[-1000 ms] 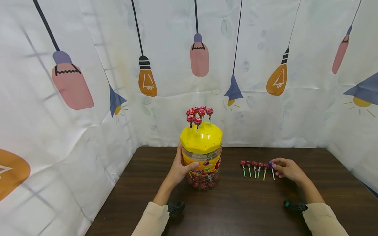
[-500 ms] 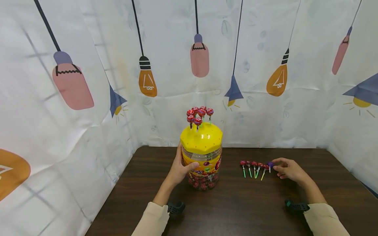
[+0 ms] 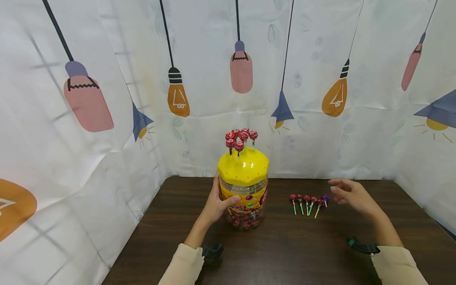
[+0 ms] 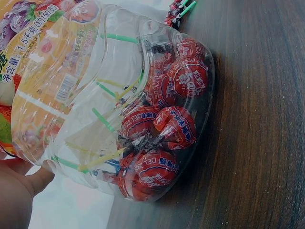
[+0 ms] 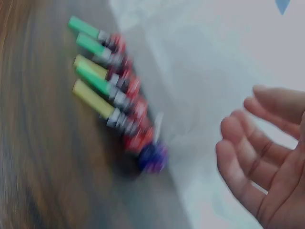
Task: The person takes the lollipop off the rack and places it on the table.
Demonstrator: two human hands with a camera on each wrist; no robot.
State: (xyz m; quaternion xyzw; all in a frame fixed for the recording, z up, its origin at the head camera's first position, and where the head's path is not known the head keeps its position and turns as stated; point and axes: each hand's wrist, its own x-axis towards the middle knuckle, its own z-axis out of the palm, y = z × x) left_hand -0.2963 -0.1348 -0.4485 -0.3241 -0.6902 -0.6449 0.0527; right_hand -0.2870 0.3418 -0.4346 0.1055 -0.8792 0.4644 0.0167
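My left hand (image 3: 216,206) grips the side of a clear plastic lollipop jar (image 3: 251,189) with its thumb across the label. Several red-wrapped lollipops (image 3: 243,136) stand upright in the holes of its yellow lid (image 3: 243,168). Through the jar's wall in the left wrist view, red lollipops (image 4: 155,174) show inside. My right hand (image 3: 352,196) is above the table, right of a purple lollipop (image 3: 325,198) and apart from it. Its fingers are loosely bent around nothing. Beside the purple one lies a row of red lollipops (image 5: 136,102) with green and yellow sticks.
A dark wooden table (image 3: 285,249) carries everything. White cloth (image 3: 213,99) printed with hanging lamps rises behind the far edge and along both sides. Dark wristbands (image 3: 363,246) sit on both wrists.
My right hand has let go of the purple lollipop and drawn up and to the right. The purple lollipop's stick has turned away, and neighbouring sticks have shifted slightly. The left hand stays put.
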